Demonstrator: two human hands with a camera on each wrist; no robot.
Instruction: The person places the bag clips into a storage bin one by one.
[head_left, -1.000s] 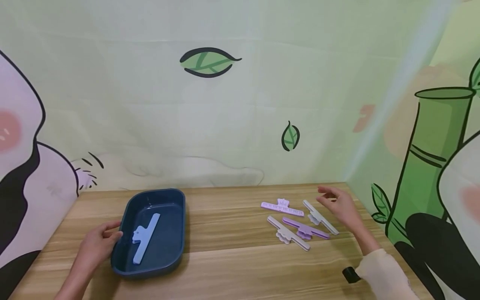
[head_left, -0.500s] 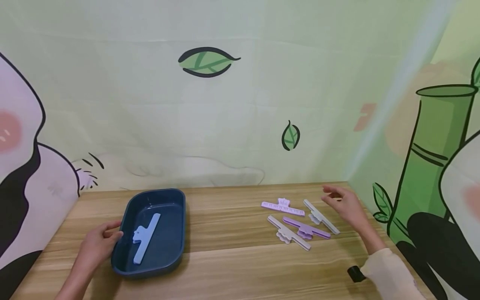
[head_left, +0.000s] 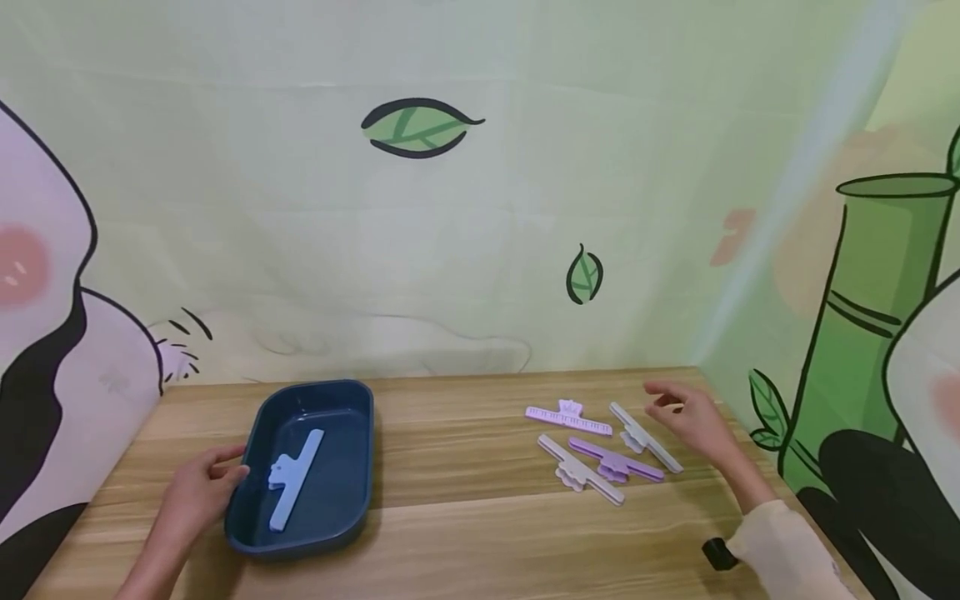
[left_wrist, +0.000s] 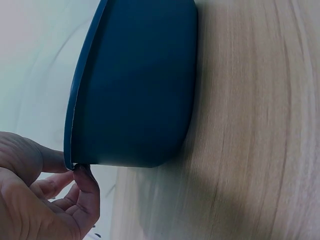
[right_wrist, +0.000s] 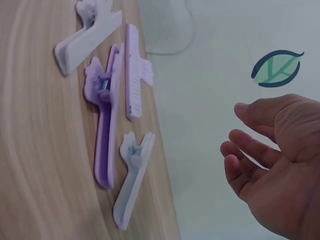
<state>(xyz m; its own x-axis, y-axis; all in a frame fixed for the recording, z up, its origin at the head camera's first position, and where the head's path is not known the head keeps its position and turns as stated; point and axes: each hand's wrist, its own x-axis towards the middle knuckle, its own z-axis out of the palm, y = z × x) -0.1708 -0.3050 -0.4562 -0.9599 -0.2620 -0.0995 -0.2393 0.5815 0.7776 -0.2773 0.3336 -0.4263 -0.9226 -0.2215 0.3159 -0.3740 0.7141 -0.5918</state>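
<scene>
At the left of the head view stands a dark blue plastic tray [head_left: 341, 500], with a light blue bag clip [head_left: 296, 482] lying inside. My left hand [head_left: 197, 492] pinches the tray's left rim; in the left wrist view the thumb and fingers [left_wrist: 87, 197] meet at that lip. On the right side of the table lie several more clips: a lilac one [head_left: 568, 421] with ruler marks, a purple one [head_left: 618, 461], a whitish one [head_left: 645, 437] and a second pale one [head_left: 581, 471]. My right hand [head_left: 693, 423], holding nothing, hovers beside the clips with loosely bent fingers.
The wooden table [head_left: 450, 450] ends at the back against a printed cloth backdrop [head_left: 480, 250] with leaves and bamboo. A small black object [head_left: 720, 553] shows at the right sleeve [head_left: 787, 550].
My right hand has drawn slightly to the right, away from the clips. The left hand, the tray and the clips have stayed in place.
</scene>
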